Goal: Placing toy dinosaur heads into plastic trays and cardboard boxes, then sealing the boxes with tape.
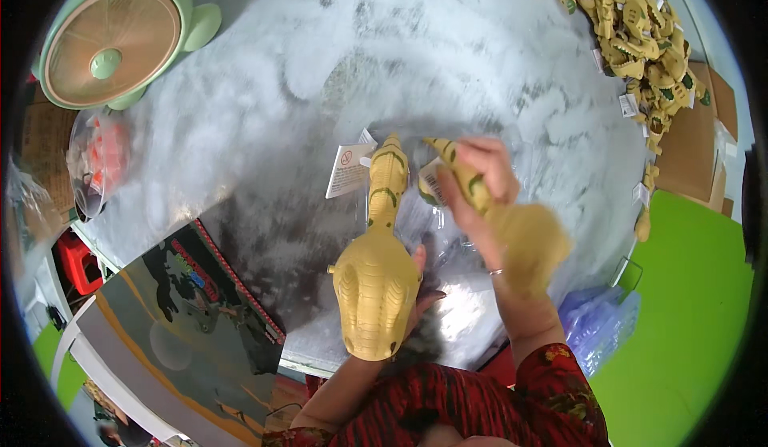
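In the middle, a yellow toy dinosaur (376, 287) with a broad head end and a striped tapering tail lies over the table, tail pointing away from me. My left hand (419, 303) is mostly hidden under its broad end, and fingers show at its right side, closed against it. A white hang tag (350, 171) lies beside the tail. My right hand (480, 191) grips a second toy dinosaur (524, 239) round its tail; its wide end is smeared by motion. A small label (432, 179) shows by the right fingers. Clear plastic (440, 227) lies beneath.
Yellow-green toy dinosaurs (640, 39) with tags are heaped at the far right, near a cardboard box (692, 147). A green fan (112, 43) and a clear container (100, 155) stand left. A printed box (192, 327) is near left; bluish plastic bags (600, 327) lie right.
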A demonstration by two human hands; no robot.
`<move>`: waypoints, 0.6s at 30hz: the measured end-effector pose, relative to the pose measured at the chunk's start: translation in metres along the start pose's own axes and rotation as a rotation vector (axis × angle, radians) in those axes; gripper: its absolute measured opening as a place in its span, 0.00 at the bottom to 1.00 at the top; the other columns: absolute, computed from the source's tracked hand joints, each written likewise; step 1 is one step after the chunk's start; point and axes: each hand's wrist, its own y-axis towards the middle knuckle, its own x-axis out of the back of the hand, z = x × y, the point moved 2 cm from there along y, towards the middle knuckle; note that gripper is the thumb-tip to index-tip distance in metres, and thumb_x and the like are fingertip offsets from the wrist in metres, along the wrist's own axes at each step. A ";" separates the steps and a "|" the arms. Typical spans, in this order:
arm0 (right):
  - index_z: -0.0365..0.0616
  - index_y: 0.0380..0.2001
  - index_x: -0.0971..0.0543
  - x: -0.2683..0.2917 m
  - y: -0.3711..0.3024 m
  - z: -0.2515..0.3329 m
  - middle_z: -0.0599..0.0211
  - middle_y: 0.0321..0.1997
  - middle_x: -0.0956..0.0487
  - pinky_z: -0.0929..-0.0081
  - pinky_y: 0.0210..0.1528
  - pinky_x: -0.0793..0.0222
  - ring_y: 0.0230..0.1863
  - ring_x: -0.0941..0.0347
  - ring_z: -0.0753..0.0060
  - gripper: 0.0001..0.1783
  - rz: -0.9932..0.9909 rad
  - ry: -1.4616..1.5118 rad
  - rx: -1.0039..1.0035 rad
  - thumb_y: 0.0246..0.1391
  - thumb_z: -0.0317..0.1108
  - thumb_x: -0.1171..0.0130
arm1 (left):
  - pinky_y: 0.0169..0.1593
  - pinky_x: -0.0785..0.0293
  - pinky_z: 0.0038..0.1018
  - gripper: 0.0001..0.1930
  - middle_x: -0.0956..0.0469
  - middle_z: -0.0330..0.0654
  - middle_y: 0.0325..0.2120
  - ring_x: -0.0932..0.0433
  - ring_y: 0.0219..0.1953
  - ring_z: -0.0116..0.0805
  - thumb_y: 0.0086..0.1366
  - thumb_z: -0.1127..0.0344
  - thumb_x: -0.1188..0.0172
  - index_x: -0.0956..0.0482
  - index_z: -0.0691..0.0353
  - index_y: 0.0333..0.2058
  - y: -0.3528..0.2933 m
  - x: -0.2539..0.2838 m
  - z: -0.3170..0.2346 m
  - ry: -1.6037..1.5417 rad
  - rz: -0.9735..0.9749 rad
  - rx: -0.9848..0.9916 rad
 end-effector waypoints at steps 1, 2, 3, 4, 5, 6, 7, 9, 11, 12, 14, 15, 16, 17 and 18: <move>0.44 0.33 0.32 -0.008 -0.004 0.000 0.58 0.35 0.30 0.78 0.31 0.33 0.30 0.30 0.64 0.20 -0.073 -0.033 0.104 0.32 0.19 0.41 | 0.49 0.43 0.48 0.45 0.56 0.62 0.53 0.53 0.52 0.69 0.34 0.45 0.38 0.46 0.49 0.53 0.001 0.000 -0.001 0.006 0.010 0.013; 0.44 0.34 0.32 -0.011 -0.009 0.001 0.58 0.35 0.31 0.77 0.31 0.33 0.31 0.30 0.65 0.20 -0.147 -0.070 0.206 0.32 0.18 0.41 | 0.49 0.43 0.48 0.45 0.56 0.62 0.53 0.53 0.52 0.69 0.34 0.45 0.38 0.46 0.49 0.53 0.000 0.001 -0.001 0.007 0.011 0.011; 0.44 0.34 0.32 -0.011 -0.010 0.000 0.58 0.35 0.31 0.77 0.31 0.33 0.31 0.30 0.65 0.20 -0.149 -0.070 0.206 0.32 0.18 0.41 | 0.49 0.42 0.47 0.45 0.55 0.62 0.53 0.53 0.52 0.69 0.34 0.44 0.38 0.46 0.48 0.53 0.000 0.002 -0.002 -0.005 0.023 0.010; 0.43 0.34 0.32 -0.010 -0.012 -0.001 0.58 0.34 0.31 0.79 0.28 0.34 0.28 0.30 0.68 0.21 -0.214 -0.121 0.251 0.31 0.18 0.40 | 0.48 0.42 0.47 0.45 0.55 0.62 0.52 0.53 0.52 0.69 0.34 0.44 0.38 0.46 0.48 0.53 0.000 0.002 -0.003 -0.018 0.035 0.009; 0.42 0.35 0.31 -0.010 -0.013 -0.001 0.58 0.33 0.31 0.81 0.25 0.34 0.26 0.31 0.70 0.22 -0.276 -0.164 0.298 0.30 0.18 0.40 | 0.48 0.42 0.47 0.45 0.55 0.62 0.52 0.53 0.52 0.69 0.34 0.44 0.38 0.46 0.48 0.53 0.000 0.002 -0.002 -0.013 0.032 0.013; 0.42 0.35 0.31 -0.011 -0.015 -0.003 0.58 0.33 0.31 0.81 0.25 0.34 0.26 0.31 0.70 0.22 -0.276 -0.158 0.301 0.30 0.18 0.40 | 0.48 0.41 0.46 0.45 0.54 0.61 0.52 0.52 0.52 0.69 0.33 0.45 0.37 0.46 0.48 0.53 -0.001 0.002 -0.001 0.019 0.001 -0.005; 0.42 0.35 0.31 -0.009 -0.018 -0.004 0.57 0.34 0.32 0.82 0.26 0.34 0.26 0.31 0.70 0.23 -0.299 -0.132 0.299 0.30 0.18 0.40 | 0.48 0.40 0.46 0.45 0.53 0.61 0.52 0.52 0.52 0.68 0.33 0.45 0.37 0.45 0.48 0.53 -0.001 0.002 -0.001 0.051 -0.029 -0.024; 0.42 0.36 0.31 -0.008 -0.021 -0.002 0.57 0.35 0.33 0.82 0.27 0.34 0.27 0.31 0.70 0.23 -0.322 -0.109 0.298 0.30 0.17 0.40 | 0.48 0.41 0.46 0.45 0.53 0.61 0.52 0.52 0.52 0.68 0.33 0.45 0.37 0.45 0.48 0.52 -0.001 0.004 -0.003 0.044 -0.024 -0.012; 0.43 0.37 0.32 -0.008 -0.019 0.002 0.56 0.35 0.33 0.81 0.27 0.34 0.29 0.32 0.70 0.24 -0.278 -0.115 0.235 0.30 0.17 0.40 | 0.48 0.41 0.46 0.45 0.52 0.61 0.52 0.52 0.52 0.68 0.32 0.45 0.37 0.45 0.48 0.52 -0.001 0.004 -0.003 0.033 -0.020 -0.001; 0.43 0.37 0.32 -0.007 -0.019 0.002 0.56 0.35 0.33 0.81 0.27 0.34 0.29 0.32 0.70 0.24 -0.277 -0.117 0.238 0.30 0.17 0.40 | 0.49 0.42 0.46 0.45 0.52 0.61 0.52 0.52 0.52 0.68 0.33 0.45 0.37 0.44 0.48 0.52 -0.001 0.004 -0.003 0.018 -0.010 0.007; 0.44 0.37 0.32 -0.007 -0.019 0.002 0.56 0.35 0.33 0.81 0.27 0.34 0.29 0.32 0.71 0.25 -0.272 -0.128 0.232 0.31 0.17 0.40 | 0.49 0.43 0.46 0.44 0.52 0.61 0.52 0.52 0.52 0.68 0.33 0.45 0.37 0.44 0.48 0.52 -0.001 0.004 -0.003 0.000 -0.003 0.015; 0.44 0.37 0.32 -0.007 -0.019 0.001 0.56 0.35 0.33 0.81 0.27 0.34 0.29 0.32 0.71 0.25 -0.270 -0.130 0.234 0.31 0.17 0.40 | 0.49 0.43 0.47 0.44 0.52 0.61 0.52 0.52 0.52 0.68 0.33 0.45 0.37 0.44 0.48 0.52 -0.001 0.003 -0.002 -0.011 -0.005 0.010; 0.44 0.37 0.32 -0.006 -0.019 0.000 0.57 0.35 0.33 0.81 0.27 0.34 0.29 0.32 0.70 0.25 -0.270 -0.116 0.215 0.30 0.18 0.39 | 0.49 0.43 0.47 0.44 0.52 0.61 0.52 0.52 0.52 0.68 0.33 0.45 0.37 0.44 0.48 0.52 -0.001 0.003 -0.003 -0.022 -0.007 0.006; 0.45 0.37 0.32 -0.007 -0.018 -0.001 0.57 0.35 0.33 0.81 0.27 0.34 0.29 0.32 0.70 0.25 -0.270 -0.101 0.195 0.30 0.18 0.39 | 0.49 0.43 0.47 0.44 0.52 0.61 0.52 0.52 0.52 0.68 0.33 0.45 0.37 0.44 0.48 0.52 -0.001 0.003 -0.002 -0.023 -0.008 0.008; 0.45 0.37 0.32 -0.006 -0.017 0.000 0.57 0.35 0.33 0.81 0.27 0.34 0.29 0.32 0.70 0.25 -0.268 -0.100 0.196 0.30 0.18 0.39 | 0.50 0.44 0.47 0.44 0.52 0.61 0.52 0.52 0.52 0.68 0.34 0.45 0.37 0.44 0.48 0.52 -0.001 0.003 -0.002 -0.011 -0.001 0.011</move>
